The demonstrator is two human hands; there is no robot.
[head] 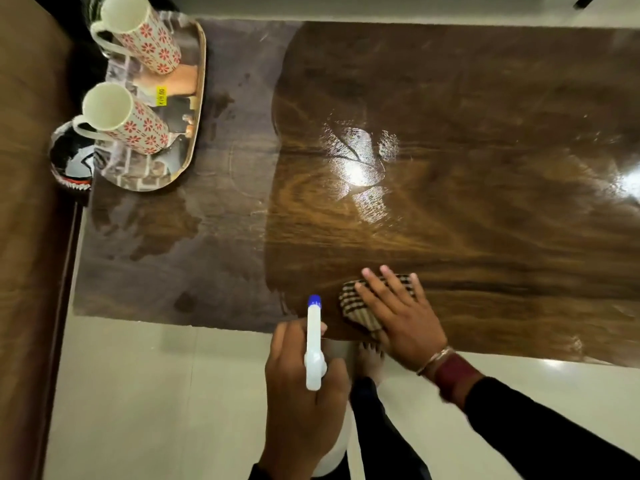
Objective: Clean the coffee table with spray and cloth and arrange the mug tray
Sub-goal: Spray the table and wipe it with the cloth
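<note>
My left hand (298, 386) grips a white spray bottle (314, 355) with a blue nozzle, held over the near edge of the wooden coffee table (485, 133). My right hand (398, 317) lies flat, fingers spread, pressing a striped beige-and-dark cloth (358, 310) onto the tabletop near that edge. At the table's far left stands an oval tray (199, 109) with a brick-pattern picture. Two tall white mugs with red flowers stand on it, one at the back (145, 39) and one nearer (135, 124).
A wet, shiny patch (360, 164) glints in the middle of the tabletop, with duller streaks toward the left. A dark round object (71, 157) sits off the table's left end beside a brown surface (27, 168). Pale floor tiles (156, 393) and my feet lie below the table edge.
</note>
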